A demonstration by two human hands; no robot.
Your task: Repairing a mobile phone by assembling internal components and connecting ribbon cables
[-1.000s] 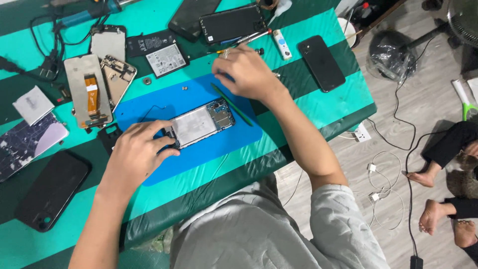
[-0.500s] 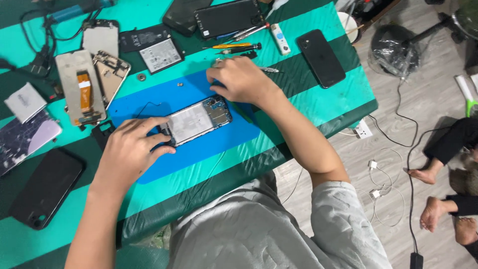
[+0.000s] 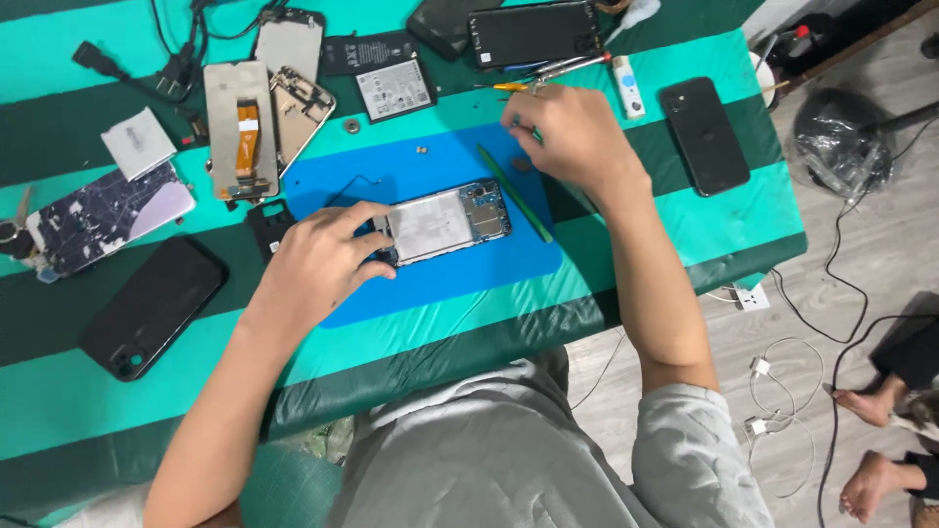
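An opened phone (image 3: 440,223), back off and its white inner plate showing, lies on a blue mat (image 3: 430,284). My left hand (image 3: 323,259) grips the phone's left end, fingers curled over its edge. My right hand (image 3: 572,137) rests at the mat's upper right corner, fingers bent down to the surface; whether it pinches anything is hidden. A thin green pry stick (image 3: 518,200) lies loose on the mat between that hand and the phone. Tweezers and a screwdriver (image 3: 548,70) lie just beyond my right hand.
On the green striped table: a black phone (image 3: 704,135) right, another black phone (image 3: 152,305) left, a cracked phone (image 3: 108,215), a screen panel with orange flex (image 3: 240,127), a battery (image 3: 391,88), cables (image 3: 176,59). Another person's feet (image 3: 871,484) and chargers are on the floor.
My right hand has drawn a little to the right, away from the phone, uncovering the green stick. My left hand has kept its hold on the phone's end. The view shifted.
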